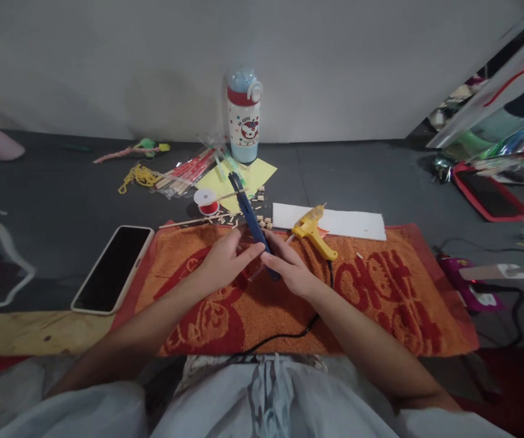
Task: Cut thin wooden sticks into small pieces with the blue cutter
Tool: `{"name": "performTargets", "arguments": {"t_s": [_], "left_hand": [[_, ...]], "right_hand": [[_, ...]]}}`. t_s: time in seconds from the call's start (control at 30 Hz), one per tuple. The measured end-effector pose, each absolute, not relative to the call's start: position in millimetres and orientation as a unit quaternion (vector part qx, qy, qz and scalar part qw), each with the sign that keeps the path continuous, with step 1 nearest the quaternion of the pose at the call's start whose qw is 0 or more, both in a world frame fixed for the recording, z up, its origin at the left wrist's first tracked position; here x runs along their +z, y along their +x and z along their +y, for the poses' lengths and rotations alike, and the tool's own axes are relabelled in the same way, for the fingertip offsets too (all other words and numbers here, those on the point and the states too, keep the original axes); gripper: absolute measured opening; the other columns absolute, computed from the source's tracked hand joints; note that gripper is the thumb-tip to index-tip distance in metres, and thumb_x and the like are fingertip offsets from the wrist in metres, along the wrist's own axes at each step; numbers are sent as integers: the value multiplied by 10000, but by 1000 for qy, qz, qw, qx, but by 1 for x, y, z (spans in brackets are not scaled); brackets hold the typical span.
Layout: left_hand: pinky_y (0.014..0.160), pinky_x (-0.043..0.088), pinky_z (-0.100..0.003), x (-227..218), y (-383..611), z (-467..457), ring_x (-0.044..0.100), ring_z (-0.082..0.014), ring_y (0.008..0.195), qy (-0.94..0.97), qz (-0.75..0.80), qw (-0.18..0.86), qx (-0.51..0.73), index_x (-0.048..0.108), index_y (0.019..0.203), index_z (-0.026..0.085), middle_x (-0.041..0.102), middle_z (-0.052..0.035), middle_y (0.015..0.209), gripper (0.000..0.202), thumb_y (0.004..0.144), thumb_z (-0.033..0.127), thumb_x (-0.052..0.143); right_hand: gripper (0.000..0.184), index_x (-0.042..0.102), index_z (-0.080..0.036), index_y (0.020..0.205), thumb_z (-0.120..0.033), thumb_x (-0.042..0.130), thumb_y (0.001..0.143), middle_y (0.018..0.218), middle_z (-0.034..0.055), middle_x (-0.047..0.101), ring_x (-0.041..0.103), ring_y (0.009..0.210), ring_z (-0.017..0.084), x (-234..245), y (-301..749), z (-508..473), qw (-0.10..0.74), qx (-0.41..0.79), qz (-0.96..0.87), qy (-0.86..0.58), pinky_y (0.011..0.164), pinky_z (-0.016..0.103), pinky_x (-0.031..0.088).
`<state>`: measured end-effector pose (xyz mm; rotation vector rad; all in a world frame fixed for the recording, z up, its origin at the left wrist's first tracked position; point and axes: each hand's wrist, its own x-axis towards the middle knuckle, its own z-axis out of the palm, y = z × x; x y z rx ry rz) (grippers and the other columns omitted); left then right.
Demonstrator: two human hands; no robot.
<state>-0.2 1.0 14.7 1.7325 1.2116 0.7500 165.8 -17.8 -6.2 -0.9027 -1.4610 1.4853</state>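
Pale clothing across the bottom edge, closest to camera. Orange-red towel fills lower centre. Phone, screen dark, left of centre along the towel's edge. White strip right of centre. I've got left hand and right hand mid-frame, both gripping the blue tool, tilted, top end toward upper left. Yellow glue gun just right of my grip. Thin stick crosses tool's upper end; can't tell if clamped. Red-and-white spool left of that, wood bits scattered near.
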Motion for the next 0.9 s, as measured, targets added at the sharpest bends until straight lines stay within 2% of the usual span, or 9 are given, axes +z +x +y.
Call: {"name": "performTargets", "arguments": {"t_s": [0.07,0.2,0.3,0.4,0.63,0.9], "left_hand": [[879,453,-344,11,3,-1,582,-217,1013,651,462,505,329,494,1165,172,619,-84,1122,460,823,475,544],[826,477,-323,5,8,-5,589,-184,923,578,433,577,380,466,1148,195,605,-62,1052,466,791,463,599],[792,483,-320,3,12,-7,585,-188,910,557,440,574,409,464,1107,203,599,-44,961,480,757,486,630],[776,485,-328,3,15,-8,586,-200,910,548,450,563,425,464,1059,202,594,-36,895,485,727,505,649],[806,481,-336,8,16,-9,569,-197,927,549,452,553,435,462,1046,188,588,-71,1029,527,688,502,689],[785,472,-338,4,16,-9,569,-202,915,549,451,547,442,462,1046,193,598,-71,1017,526,696,520,679]], "right_hand": [[610,438,-236,1357,-541,539,837,1350,58,525,470,1248,253,-7,165,-19,416,588,-600,-348,1097,412,323],[661,364,-224,1412,-554,502,856,1421,62,457,397,1323,253,-6,166,-20,394,567,-633,-350,1124,404,283],[676,342,-216,1428,-552,493,861,1451,64,423,371,1344,254,-6,167,-21,389,556,-649,-344,1135,403,262],[665,339,-225,1432,-538,492,867,1440,66,442,411,1315,264,-8,167,-21,388,556,-649,-346,1118,429,293],[645,376,-206,1412,-537,488,870,1383,84,504,456,1273,271,-12,166,-22,394,540,-655,-353,1097,430,323],[646,381,-206,1408,-545,487,868,1393,89,497,470,1269,267,-12,166,-21,399,530,-658,-357,1088,421,338]]}}
